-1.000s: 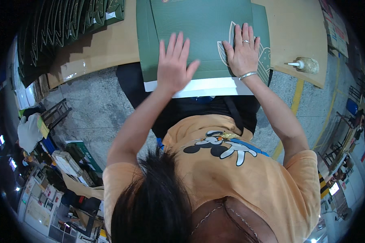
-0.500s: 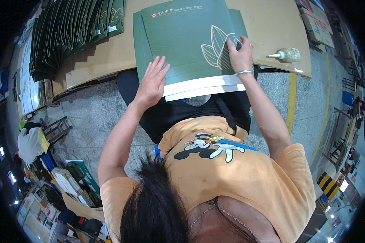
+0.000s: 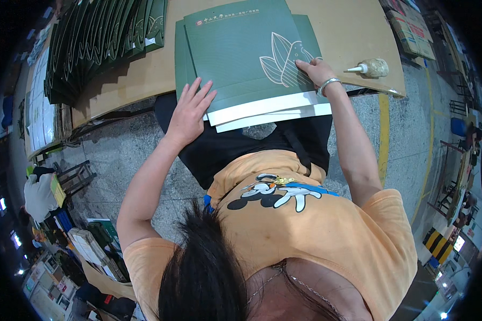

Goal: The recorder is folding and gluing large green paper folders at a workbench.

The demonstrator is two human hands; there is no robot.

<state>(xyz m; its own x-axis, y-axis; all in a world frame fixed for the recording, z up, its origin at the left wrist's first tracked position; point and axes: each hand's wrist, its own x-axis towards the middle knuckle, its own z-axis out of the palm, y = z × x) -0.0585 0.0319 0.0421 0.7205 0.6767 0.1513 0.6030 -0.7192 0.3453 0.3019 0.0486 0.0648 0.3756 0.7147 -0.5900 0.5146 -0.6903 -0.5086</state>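
Observation:
A dark green printed cover sheet [image 3: 241,53] with a white leaf drawing and a white lower edge lies on a second green sheet on the brown table [image 3: 348,32], overhanging its near edge. My left hand [image 3: 190,109] rests flat, fingers spread, on the sheets' lower left corner. My right hand [image 3: 316,69], with a silver bangle at the wrist, presses fingertips on the leaf drawing at the right side. Neither hand holds anything.
A glue bottle [image 3: 372,68] lies on the table right of my right hand. A fanned row of green covers [image 3: 102,37] stretches along the table's left part. Grey concrete floor with a yellow line [image 3: 383,134] runs on the right; cartons and clutter sit lower left.
The view has tilted, so the sheets now appear lower and closer. My left hand slid down to the lower left corner; my right hand stays on the leaf drawing.

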